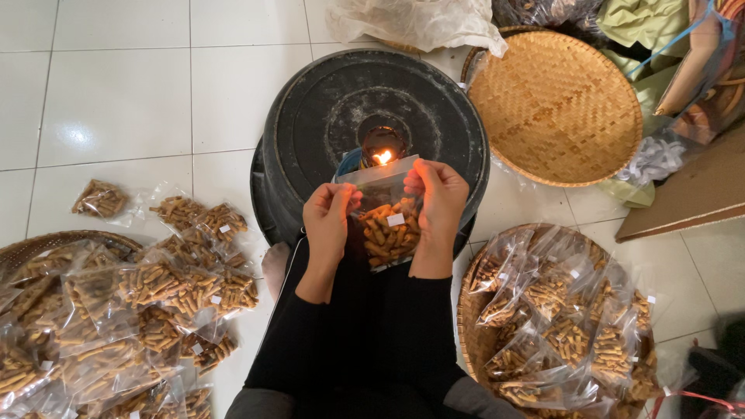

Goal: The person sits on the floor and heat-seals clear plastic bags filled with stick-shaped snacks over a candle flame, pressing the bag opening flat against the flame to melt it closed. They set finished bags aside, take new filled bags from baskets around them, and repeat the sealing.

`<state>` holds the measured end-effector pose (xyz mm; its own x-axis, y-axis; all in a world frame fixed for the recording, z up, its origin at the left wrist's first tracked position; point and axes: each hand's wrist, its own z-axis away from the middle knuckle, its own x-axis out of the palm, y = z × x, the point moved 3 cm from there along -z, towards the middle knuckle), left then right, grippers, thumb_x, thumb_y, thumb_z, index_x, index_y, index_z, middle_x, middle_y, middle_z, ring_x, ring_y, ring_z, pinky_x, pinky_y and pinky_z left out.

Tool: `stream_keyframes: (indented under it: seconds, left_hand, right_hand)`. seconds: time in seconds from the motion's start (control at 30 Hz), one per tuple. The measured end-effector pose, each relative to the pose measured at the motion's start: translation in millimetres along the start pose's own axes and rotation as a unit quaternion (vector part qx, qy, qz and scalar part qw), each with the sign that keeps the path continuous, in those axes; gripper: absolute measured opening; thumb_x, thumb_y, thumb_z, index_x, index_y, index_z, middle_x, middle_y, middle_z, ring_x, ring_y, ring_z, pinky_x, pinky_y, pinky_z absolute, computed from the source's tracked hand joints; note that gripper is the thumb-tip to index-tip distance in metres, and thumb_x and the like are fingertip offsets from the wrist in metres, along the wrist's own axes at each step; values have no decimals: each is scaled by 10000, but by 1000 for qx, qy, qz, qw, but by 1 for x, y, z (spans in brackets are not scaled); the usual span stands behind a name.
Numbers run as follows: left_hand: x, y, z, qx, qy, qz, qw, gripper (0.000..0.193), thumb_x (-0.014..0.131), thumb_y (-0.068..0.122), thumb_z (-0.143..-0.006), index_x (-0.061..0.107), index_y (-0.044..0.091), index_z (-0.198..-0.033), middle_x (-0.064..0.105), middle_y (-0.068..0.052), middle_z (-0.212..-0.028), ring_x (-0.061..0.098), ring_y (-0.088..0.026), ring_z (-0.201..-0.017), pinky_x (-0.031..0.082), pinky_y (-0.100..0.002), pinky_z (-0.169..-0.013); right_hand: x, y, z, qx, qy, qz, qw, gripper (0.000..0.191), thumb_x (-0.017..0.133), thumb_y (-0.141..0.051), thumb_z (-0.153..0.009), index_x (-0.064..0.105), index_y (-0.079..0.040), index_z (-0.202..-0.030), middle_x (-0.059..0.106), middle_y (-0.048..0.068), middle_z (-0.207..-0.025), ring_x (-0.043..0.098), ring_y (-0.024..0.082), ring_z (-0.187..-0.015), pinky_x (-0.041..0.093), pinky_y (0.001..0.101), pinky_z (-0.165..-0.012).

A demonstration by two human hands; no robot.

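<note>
I hold a clear plastic bag of small brown snack sticks [388, 229] upright between both hands. My left hand [327, 221] pinches its upper left edge and my right hand [440, 203] pinches its upper right edge. The bag's top sits just below a small flame [382, 157] burning in the hole of an upturned black tub [310, 116]. A small white paper slip shows inside the bag. Black sleeves cover both forearms.
Several filled snack bags lie heaped on the tiled floor at the left [155, 295]. A woven tray at the right [466, 310] holds more filled bags. An empty round woven tray [555, 105] leans behind it, beside crumpled plastic [419, 23] and cardboard.
</note>
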<state>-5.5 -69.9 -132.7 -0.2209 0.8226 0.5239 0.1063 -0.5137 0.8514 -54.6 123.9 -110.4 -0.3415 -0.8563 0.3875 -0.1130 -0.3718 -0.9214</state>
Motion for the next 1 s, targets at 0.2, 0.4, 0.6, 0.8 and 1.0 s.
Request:
stream_keyframes:
  seconds: [0.2, 0.4, 0.6, 0.8, 1.0]
  left_hand:
    - [-3, -9, 11, 25, 33, 2, 999, 130, 512, 136, -1068, 512, 31, -992, 709, -129, -893, 755, -215, -885, 614, -330, -793]
    - [1, -10, 25, 81, 74, -29, 994, 170, 468, 166, -1105, 466, 28, -1005, 690, -132, -884, 745, -201, -832, 623, -327, -782]
    - [9, 1, 51, 153, 48, -36, 986, 113, 428, 139, -1108, 438, 42, -1050, 690, -107, -954, 718, -170, -875, 610, -305, -806]
    - [17, 13, 82, 347, 35, -261, 900, 125, 520, 49, -1095, 502, 22, -974, 532, -120, -942, 537, -183, -831, 460, -268, -783]
    - [21, 13, 94, 354, -60, -242, 901, 109, 536, 13, -1068, 480, 23, -976, 595, -97, -999, 599, -161, -835, 563, -256, -754]
  right_hand:
    - [10, 11, 3, 28, -28, 13, 999, 119, 746, -72, -905, 732, 46, -920, 718, 118, -771, 671, 159, -596, 558, 280, -543]
    - [9, 18, 9, 40, -63, 31, 997, 116, 698, -69, -924, 731, 42, -935, 728, 123, -787, 692, 160, -616, 591, 289, -576]
    - [0, 2, 51, -73, -150, -1, 986, 104, 635, -108, -1061, 615, -12, -1027, 658, 62, -918, 642, 140, -855, 548, 277, -828]
    - [-26, -19, 90, -143, -144, -4, 979, 83, 596, -133, -1089, 558, -60, -1075, 623, 79, -1076, 629, 157, -979, 509, 295, -943]
    - [-38, -32, 117, -229, -90, 29, 969, 146, 631, -146, -1139, 577, -31, -1212, 603, 147, -1271, 624, 224, -1142, 496, 377, -1076]
